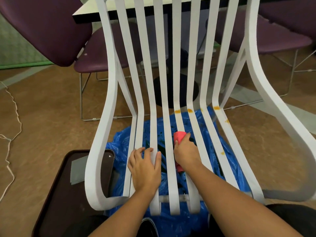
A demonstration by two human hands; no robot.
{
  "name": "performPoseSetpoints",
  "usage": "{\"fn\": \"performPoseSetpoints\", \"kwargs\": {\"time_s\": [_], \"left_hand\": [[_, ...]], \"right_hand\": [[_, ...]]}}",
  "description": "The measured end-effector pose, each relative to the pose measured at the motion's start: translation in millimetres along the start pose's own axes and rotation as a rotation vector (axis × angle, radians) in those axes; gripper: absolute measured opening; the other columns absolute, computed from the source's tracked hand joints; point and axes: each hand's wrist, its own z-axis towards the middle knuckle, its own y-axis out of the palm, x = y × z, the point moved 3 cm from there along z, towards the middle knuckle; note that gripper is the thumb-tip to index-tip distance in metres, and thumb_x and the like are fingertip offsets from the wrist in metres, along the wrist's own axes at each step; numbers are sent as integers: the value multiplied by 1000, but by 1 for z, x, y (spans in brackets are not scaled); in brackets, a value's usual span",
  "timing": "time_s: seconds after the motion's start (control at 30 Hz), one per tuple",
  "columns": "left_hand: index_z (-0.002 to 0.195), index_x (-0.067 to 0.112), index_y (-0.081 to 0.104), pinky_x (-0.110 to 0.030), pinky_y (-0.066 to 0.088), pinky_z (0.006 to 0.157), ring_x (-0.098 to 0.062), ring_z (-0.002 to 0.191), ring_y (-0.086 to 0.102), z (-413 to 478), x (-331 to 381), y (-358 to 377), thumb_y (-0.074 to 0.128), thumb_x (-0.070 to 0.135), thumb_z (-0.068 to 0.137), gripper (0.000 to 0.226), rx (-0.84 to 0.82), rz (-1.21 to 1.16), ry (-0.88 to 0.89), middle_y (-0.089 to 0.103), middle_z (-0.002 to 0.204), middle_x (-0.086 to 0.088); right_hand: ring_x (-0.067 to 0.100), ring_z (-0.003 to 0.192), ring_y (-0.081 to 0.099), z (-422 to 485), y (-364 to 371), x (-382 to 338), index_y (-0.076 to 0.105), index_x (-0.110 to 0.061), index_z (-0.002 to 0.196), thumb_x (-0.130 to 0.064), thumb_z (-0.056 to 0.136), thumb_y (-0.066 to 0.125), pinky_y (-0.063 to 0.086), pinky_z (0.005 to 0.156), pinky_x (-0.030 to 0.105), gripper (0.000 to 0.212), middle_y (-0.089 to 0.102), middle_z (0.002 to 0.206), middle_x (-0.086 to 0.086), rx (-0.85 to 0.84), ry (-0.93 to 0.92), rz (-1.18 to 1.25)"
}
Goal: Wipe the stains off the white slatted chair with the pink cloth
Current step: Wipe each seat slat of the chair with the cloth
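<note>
The white slatted chair [109, 103] faces me, its seat slats running toward me. Orange stains [177, 111] mark the slats where seat meets back, and more dot the right-hand slats [222, 152]. My right hand [185, 153] grips the pink cloth [179, 136] and presses it on a middle seat slat; the cloth shows above the fingers and below the wrist. My left hand [145, 166] rests on the left seat slats, fingers curled over their edges into the gaps.
A blue plastic bag [119, 144] lies on the floor under the seat. A dark brown tray [56, 194] sits at the lower left. Purple chairs [51, 26] and a white-topped table [89, 9] stand behind. A white cord [12, 120] trails on the left.
</note>
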Motion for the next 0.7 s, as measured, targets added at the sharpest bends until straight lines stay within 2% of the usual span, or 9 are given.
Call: {"fn": "performPoseSetpoints", "kwargs": {"time_s": [0.1,0.2,0.37,0.53,0.6,0.7], "left_hand": [[107,23,67,-48,35,111,-24,137,37,-2,-1,5,41,35,105,28,54,-3,103,54,131,1],[100,20,67,-50,37,110,-25,134,41,-1,1,10,44,26,104,25,63,29,163,59,126,0],[100,15,72,-50,32,117,-23,129,48,3,11,17,29,32,102,47,38,81,270,63,116,1],[90,14,75,-48,34,115,-21,121,52,3,13,15,47,30,99,33,16,123,330,64,106,2],[86,16,75,-46,36,112,-17,113,53,3,12,16,52,31,99,31,5,117,344,62,100,5],[85,16,75,-39,46,97,-13,99,53,4,11,16,49,36,99,36,-24,81,333,60,95,6]], "right_hand": [[32,94,70,-1,2,1,10,-4,157,-41,106,37,58,75,42,68,68,110,16,6,-12,3],[33,94,69,-2,1,1,11,-3,156,-41,106,37,58,75,42,68,68,110,17,7,-15,3],[32,93,69,-5,0,1,14,-5,155,-42,106,37,60,77,44,66,68,109,16,23,-19,16],[32,96,68,-12,-1,4,9,-8,158,-46,106,36,56,78,41,70,67,115,16,19,-31,27],[30,95,68,-20,-1,7,9,-9,159,-48,106,35,55,77,40,71,67,115,15,16,-29,31],[29,93,68,-34,2,16,8,-11,159,-48,105,36,53,72,37,71,66,115,15,9,-40,27]]}}
